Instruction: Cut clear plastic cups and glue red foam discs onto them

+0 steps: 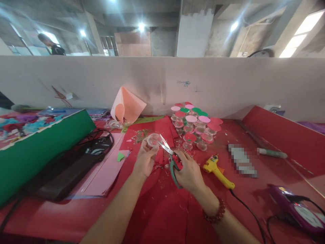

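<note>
My left hand (145,157) grips a small clear plastic cup (154,139), its round rim facing up. In my right hand (189,169) is a pair of scissors (167,147) with dark green handles. The blades are parted, and their tips reach the right side of the cup's rim. Below both hands lies red sheet material (152,203) strewn with small clippings. Just beyond my right hand stand several clear cups (188,145) in stacks, topped with red, pink and green discs (191,118).
A yellow hot glue gun (218,172) lies right, its cord running forward. Pink sheets (106,176) and a black case (68,176) are left. A green panel (50,152) and red panel (284,139) flank the table. A purple device (294,206) sits front right. Another person (52,44) is far off.
</note>
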Tool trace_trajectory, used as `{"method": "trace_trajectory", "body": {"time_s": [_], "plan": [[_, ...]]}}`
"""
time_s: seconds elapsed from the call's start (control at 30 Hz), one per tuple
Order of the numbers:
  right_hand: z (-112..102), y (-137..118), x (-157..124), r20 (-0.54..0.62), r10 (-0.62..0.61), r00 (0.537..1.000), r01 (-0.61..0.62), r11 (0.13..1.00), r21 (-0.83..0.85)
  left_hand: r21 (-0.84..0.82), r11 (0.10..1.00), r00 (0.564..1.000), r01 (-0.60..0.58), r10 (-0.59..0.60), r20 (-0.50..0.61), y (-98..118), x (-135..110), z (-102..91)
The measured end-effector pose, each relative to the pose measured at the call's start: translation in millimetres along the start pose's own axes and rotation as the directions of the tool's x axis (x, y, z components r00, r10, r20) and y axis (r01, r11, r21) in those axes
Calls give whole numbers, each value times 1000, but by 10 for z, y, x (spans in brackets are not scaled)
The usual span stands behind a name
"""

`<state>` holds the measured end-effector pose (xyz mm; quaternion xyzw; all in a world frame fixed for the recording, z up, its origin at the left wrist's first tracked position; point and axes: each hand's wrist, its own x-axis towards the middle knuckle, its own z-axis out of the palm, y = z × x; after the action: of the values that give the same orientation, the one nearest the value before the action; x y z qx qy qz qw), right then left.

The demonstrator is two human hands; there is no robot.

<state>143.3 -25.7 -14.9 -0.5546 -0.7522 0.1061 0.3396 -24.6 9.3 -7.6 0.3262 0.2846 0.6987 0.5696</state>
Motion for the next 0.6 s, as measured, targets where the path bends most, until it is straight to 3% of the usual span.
{"method": "trace_trajectory", "body": {"time_s": [0.27, 0.6], "plan": [[-19, 21, 11, -5, 21, 1000, -21, 998, 55, 70, 997, 1000, 27, -27, -2, -67, -41, 40], [-51, 29, 24, -24, 45, 999, -43, 996, 74, 25, 998, 998, 61, -61, -18, -59, -59, 71]]}}
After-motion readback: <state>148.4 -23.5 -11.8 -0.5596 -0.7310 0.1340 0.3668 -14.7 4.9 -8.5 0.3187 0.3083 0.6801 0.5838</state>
